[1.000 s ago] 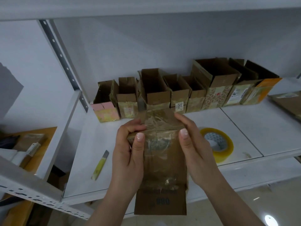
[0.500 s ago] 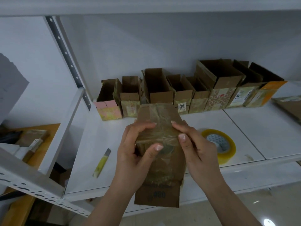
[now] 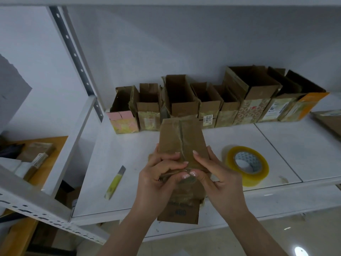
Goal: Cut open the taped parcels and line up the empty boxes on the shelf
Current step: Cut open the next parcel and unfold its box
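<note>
Head view: both hands, left (image 3: 158,174) and right (image 3: 217,174), grip the taped parcel (image 3: 181,139) above the shelf (image 3: 184,207).

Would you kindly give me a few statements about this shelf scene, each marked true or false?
1. Both hands hold the parcel. True: the left hand and right hand each have a grip on it.
2. The knife is in the right hand. False: it lies on the shelf, left of the hands.
3. The tape roll lies on the shelf right of the hands. True.
4. The open boxes are stacked in a pile. False: they stand side by side in a row along the back wall.
5. The leftmost box has pink flaps. True.
</note>
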The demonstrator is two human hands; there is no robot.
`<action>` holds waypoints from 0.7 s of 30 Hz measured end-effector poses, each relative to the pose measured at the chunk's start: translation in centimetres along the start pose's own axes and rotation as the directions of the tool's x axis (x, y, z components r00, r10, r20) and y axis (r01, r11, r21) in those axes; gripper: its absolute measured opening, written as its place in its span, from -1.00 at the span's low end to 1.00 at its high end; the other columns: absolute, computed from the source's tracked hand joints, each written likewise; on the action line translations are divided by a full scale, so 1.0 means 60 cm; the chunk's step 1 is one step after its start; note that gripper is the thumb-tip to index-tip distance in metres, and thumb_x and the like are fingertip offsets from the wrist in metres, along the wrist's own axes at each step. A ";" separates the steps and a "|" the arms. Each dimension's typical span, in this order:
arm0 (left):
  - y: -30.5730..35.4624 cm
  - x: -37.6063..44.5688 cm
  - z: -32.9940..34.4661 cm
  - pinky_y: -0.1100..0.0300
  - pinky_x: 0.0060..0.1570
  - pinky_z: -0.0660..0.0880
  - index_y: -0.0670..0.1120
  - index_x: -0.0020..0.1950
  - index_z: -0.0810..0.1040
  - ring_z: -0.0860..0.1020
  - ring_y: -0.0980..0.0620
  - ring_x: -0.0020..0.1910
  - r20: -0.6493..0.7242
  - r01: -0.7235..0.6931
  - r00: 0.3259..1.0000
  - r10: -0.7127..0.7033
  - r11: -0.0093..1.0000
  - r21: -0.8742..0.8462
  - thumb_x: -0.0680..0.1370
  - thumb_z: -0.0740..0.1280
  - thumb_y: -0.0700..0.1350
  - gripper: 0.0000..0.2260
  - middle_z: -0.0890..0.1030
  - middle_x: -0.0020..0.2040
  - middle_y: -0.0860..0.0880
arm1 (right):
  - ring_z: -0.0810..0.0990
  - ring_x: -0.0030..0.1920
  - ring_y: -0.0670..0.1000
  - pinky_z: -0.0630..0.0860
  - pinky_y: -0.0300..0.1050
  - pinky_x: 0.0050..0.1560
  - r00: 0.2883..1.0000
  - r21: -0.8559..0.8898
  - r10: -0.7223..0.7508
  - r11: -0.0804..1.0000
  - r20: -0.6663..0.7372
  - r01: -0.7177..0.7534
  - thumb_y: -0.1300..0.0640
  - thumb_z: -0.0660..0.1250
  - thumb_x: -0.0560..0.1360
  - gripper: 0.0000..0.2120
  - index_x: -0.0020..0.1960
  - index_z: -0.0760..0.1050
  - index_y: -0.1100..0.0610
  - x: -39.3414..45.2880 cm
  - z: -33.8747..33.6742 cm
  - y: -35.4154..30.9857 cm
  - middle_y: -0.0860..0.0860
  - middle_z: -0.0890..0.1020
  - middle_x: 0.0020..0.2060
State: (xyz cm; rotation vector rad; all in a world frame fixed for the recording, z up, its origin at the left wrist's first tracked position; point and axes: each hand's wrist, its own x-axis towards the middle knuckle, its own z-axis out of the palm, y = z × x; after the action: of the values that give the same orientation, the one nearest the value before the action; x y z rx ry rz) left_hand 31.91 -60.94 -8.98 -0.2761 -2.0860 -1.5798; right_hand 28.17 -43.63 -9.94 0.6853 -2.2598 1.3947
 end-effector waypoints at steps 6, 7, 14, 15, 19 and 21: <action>-0.057 -0.024 -0.020 -0.20 0.25 0.48 0.09 0.16 0.64 0.52 0.02 0.30 0.197 0.044 0.979 -0.049 0.999 0.028 0.42 0.48 0.12 -0.67 0.56 0.23 0.15 | 0.41 0.29 -0.40 0.43 -0.41 0.23 0.992 0.012 -0.004 1.000 0.126 0.002 -0.31 0.29 0.48 -0.47 0.30 0.52 0.00 -0.023 -0.006 0.039 0.24 0.56 0.26; -0.061 -0.024 -0.024 -0.22 0.27 0.46 0.09 0.17 0.64 0.51 0.02 0.31 0.213 0.038 0.976 -0.046 0.998 0.041 0.42 0.48 0.06 -0.67 0.56 0.24 0.14 | 0.42 0.29 -0.36 0.43 -0.40 0.23 0.993 0.011 -0.006 1.000 0.115 0.004 -0.30 0.30 0.49 -0.48 0.29 0.52 0.01 -0.025 -0.002 0.041 0.23 0.56 0.26; -0.064 -0.028 -0.028 0.08 0.39 0.39 0.19 0.38 0.46 0.29 0.06 0.49 0.271 -0.011 0.962 -0.028 0.990 0.140 0.49 0.43 0.07 -0.54 0.33 0.48 0.17 | 0.35 0.40 -0.29 0.50 -0.25 0.25 0.993 -0.038 -0.001 0.999 0.118 0.006 -0.26 0.25 0.55 -0.52 0.34 0.53 -0.01 -0.029 0.010 0.033 0.06 0.51 0.33; -0.061 -0.026 -0.027 0.20 0.40 0.34 0.21 0.38 0.44 0.22 0.08 0.53 0.277 -0.007 0.960 -0.035 0.988 0.151 0.51 0.42 0.06 -0.55 0.25 0.53 0.17 | 0.33 0.43 -0.24 0.50 -0.21 0.28 0.988 -0.027 0.022 0.999 0.152 -0.018 -0.26 0.23 0.56 -0.53 0.37 0.50 -0.05 -0.027 0.006 0.029 0.02 0.47 0.37; -0.027 -0.008 -0.030 0.47 0.30 0.29 0.24 0.35 0.45 0.20 0.25 0.50 0.234 0.032 0.969 -0.074 0.983 0.181 0.54 0.34 -0.03 -0.60 0.22 0.54 0.15 | 0.38 0.41 -0.23 0.41 -0.27 0.34 0.951 0.158 0.200 0.958 0.236 -0.241 -0.32 0.17 0.53 -0.43 0.46 0.31 -0.10 -0.006 -0.018 0.012 -0.38 0.42 0.35; 0.002 0.011 -0.038 0.50 0.22 0.35 0.23 0.31 0.46 0.28 0.36 0.40 0.133 0.085 0.985 -0.109 0.981 0.175 0.51 0.32 -0.03 -0.62 0.29 0.47 0.18 | 0.48 0.34 -0.18 0.45 -0.18 0.32 0.938 0.229 0.306 0.913 0.160 -0.337 -0.42 0.13 0.49 -0.32 0.47 0.34 -0.04 0.007 -0.032 0.013 -0.35 0.49 0.30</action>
State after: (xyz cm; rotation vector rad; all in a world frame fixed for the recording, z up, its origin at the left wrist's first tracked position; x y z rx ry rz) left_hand 32.01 -63.17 -8.06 -0.2359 -2.3599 -1.4636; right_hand 27.53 -41.66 -9.47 0.4976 -2.3941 1.8706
